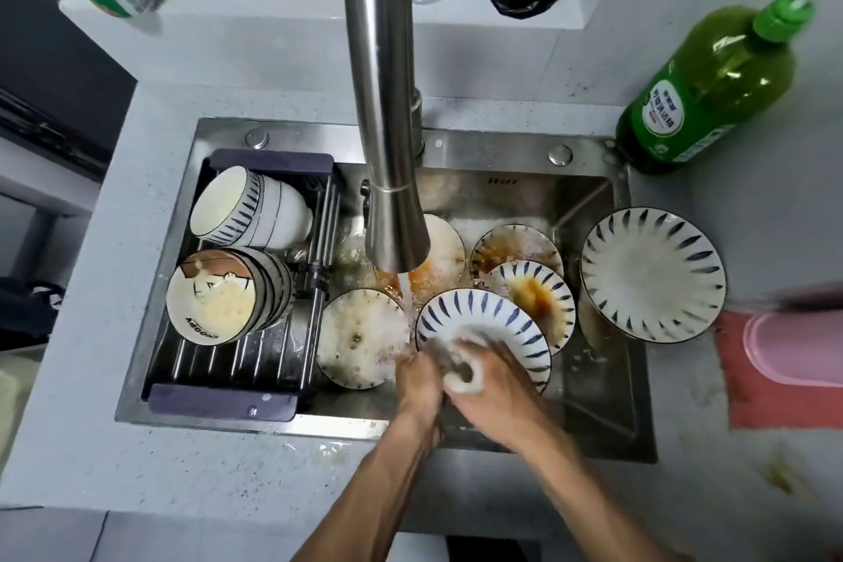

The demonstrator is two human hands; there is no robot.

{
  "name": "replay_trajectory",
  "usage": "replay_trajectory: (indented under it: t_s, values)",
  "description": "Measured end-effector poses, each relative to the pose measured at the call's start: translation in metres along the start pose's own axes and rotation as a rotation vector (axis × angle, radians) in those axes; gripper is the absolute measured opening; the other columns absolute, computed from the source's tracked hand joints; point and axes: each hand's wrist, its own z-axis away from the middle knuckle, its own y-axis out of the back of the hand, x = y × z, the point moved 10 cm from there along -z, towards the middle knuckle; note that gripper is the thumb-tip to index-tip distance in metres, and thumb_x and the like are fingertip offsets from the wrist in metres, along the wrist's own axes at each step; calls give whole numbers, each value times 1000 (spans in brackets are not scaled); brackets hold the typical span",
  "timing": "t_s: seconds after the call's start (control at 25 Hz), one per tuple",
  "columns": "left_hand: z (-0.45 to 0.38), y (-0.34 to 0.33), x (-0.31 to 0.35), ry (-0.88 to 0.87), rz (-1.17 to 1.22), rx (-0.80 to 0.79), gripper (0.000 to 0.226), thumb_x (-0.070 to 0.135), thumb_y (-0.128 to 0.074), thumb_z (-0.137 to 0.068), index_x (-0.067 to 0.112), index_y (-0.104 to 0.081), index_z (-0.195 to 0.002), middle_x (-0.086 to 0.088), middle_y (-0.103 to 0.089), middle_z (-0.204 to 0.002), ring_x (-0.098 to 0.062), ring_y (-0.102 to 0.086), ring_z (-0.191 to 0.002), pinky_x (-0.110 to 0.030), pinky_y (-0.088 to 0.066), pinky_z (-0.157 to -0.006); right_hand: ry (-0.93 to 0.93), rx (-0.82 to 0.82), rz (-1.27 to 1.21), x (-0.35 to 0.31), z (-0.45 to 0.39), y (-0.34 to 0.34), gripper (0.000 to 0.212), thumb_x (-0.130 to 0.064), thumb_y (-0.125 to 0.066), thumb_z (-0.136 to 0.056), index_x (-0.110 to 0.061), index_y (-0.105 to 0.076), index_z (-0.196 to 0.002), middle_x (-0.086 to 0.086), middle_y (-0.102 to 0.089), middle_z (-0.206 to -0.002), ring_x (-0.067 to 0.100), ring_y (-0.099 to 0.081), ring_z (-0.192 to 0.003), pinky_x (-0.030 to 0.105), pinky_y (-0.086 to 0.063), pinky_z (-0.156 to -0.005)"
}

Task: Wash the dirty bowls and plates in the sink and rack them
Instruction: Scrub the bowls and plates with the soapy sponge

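Gripping a white cloth [463,372], my right hand [492,388] rubs the striped plate [483,324] at the sink's [588,196] 6 o'clock, and my left hand [417,383] curls around its near rim. Running water from the faucet [387,105] lands at the plate's 10 o'clock; washed bowls [246,208] lie in the rack [269,162] at 9 o'clock.

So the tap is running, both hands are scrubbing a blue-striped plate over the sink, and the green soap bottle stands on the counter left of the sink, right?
Not quite. The head view shows the green pump bottle of dish soap on the counter right of the steel sink, not left. The rest holds: water runs from the steel tap, and the left hand and right hand scrub the blue-striped plate.
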Motion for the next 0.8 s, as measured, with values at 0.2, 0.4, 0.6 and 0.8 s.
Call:
replay_trajectory:
  t_s: [0.2,0.4,0.6,0.8]
  values:
    - [8,-20,8,-65,19,-8,30,35,-47,-102,14,-68,-106,-7,-72,-106,-26,-66,-99,-42,-52,-93,-79,-214,125,27,10,-3,73,-18,-42,-101,-22,5,-157,1,20,-161,27,13,-150,38,4,-118]
    - [21,-27,17,-164,41,-30,27,36,-45,-103,23,-67,-108,2,-70,-109,-19,-64,-103,-41,-50,-99,77,24,-44,13,5,18,75,-4,-58,-90,-27,-26,-154,2,-26,-156,21,-45,-133,21,-41,-104]
    - [35,-28,37,-255,54,-17,34,39,-45,-103,21,-64,-124,6,-67,-119,-6,-60,-97,-24,-48,-83,7,14,74,31,12,25,76,-20,-49,-97,-21,-2,-156,2,4,-164,19,5,-151,34,0,-122]
    - [30,-28,44,-276,37,-51,39,38,-45,-103,23,-58,-136,2,-62,-134,-14,-57,-119,-38,-41,-109,188,-193,35,5,32,7,84,-9,-44,-96,-28,14,-154,-8,25,-159,9,22,-146,35,0,-124]
